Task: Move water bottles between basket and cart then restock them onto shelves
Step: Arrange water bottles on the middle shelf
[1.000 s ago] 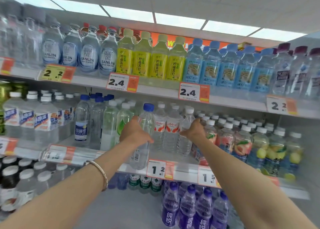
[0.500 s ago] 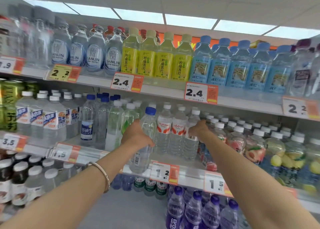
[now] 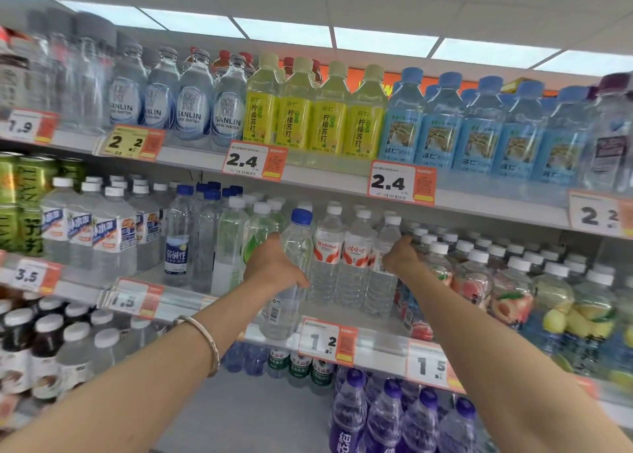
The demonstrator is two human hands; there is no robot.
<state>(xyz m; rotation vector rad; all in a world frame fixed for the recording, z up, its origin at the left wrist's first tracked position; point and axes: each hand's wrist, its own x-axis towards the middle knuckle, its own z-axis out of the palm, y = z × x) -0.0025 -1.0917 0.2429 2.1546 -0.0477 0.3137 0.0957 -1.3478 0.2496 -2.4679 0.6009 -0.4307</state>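
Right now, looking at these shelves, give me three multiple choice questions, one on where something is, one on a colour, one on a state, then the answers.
1. Where is the bottle held by the left hand?
A. on the top shelf
B. at the middle shelf's front edge, left of the red-and-white labelled bottles
C. in a cart

2. What colour is the held bottle's cap?
A. blue
B. white
C. yellow

3. What is the right hand doing?
A. hanging free, away from the shelf
B. holding a price tag
C. resting on a shelved bottle

Answers: 1 B, the clear bottle overlaps the middle shelf edge beside the red-and-white labelled bottles. 2 A, its cap is blue. 3 C, its fingers lie against the rightmost white-capped bottle.
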